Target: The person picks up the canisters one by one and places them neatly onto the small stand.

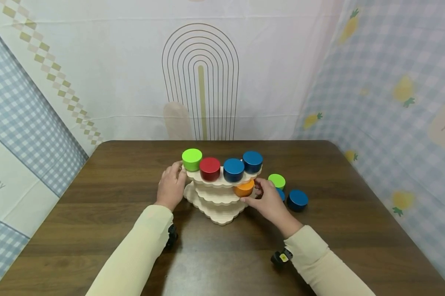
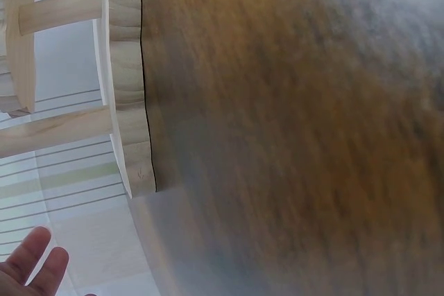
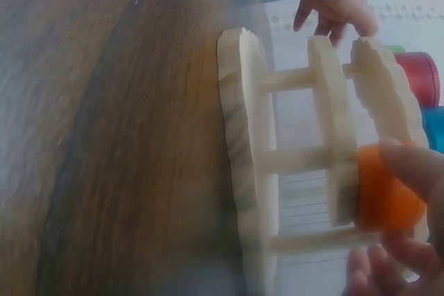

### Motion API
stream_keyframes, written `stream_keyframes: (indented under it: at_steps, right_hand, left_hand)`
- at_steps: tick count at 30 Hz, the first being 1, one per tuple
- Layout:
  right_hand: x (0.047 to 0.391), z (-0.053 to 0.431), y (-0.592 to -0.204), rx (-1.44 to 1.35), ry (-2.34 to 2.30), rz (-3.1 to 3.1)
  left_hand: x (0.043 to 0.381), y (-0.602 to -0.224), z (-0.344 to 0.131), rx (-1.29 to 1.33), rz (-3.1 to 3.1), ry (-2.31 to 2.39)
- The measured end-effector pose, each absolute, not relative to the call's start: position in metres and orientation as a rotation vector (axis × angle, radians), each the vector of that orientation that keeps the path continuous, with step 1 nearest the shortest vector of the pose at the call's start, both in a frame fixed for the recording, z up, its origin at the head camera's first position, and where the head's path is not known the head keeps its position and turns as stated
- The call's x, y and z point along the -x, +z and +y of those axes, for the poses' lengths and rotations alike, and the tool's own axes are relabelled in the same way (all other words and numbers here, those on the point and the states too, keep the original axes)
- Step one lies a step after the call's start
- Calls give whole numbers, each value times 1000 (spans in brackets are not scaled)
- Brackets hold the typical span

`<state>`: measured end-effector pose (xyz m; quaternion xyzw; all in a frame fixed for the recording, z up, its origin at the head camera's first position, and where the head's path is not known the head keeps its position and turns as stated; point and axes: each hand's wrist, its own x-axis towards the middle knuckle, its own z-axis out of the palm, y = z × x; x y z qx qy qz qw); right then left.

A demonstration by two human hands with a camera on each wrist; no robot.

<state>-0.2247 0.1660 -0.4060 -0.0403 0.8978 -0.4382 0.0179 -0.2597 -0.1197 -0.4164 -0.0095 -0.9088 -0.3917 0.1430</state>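
A tiered wooden stand [image 1: 222, 216] with scalloped shelves stands mid-table. Between thumb and fingers, my right hand [image 1: 268, 201] pinches an orange cylinder [image 1: 244, 188] at the right end of the middle shelf [image 3: 333, 116]. The right wrist view has this orange cylinder [image 3: 385, 192] against that shelf, under the top one. My left hand [image 1: 171, 186] is at the left end of the top shelf, its fingers extended and its thumb right at the rim. On the top shelf stand a green cylinder [image 1: 192, 159], a red cylinder [image 1: 210, 169] and two blue cylinders [image 1: 234, 169].
Right of the stand, another green cylinder [image 1: 277, 181] and a blue cylinder [image 1: 297, 200] are on the brown wooden table [image 1: 133, 164]. A further blue piece [image 1: 280, 194] is partly hidden behind my right hand. Patterned cloth [image 1: 274, 82] hangs behind the table and along both sides.
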Motion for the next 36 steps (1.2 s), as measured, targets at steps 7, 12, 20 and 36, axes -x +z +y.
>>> stream_keyframes:
  at_steps: [7,12,20,36]
  right_hand:
    - [220,183,-402,191,-1288,2843]
    - [219,200,-403,211,-1182,2913]
    - [217,229,-404,284,-987,3037]
    - [219,279,-412,335,-809,3080]
  left_hand:
    - [260,-416,-120,23,-2626,-1129]
    - [259,-415,-120,22,-2632,-1132]
    - [258,-414,-119,22,-2642,-1136]
    - [257,-412,-119,10,-2647,-1142]
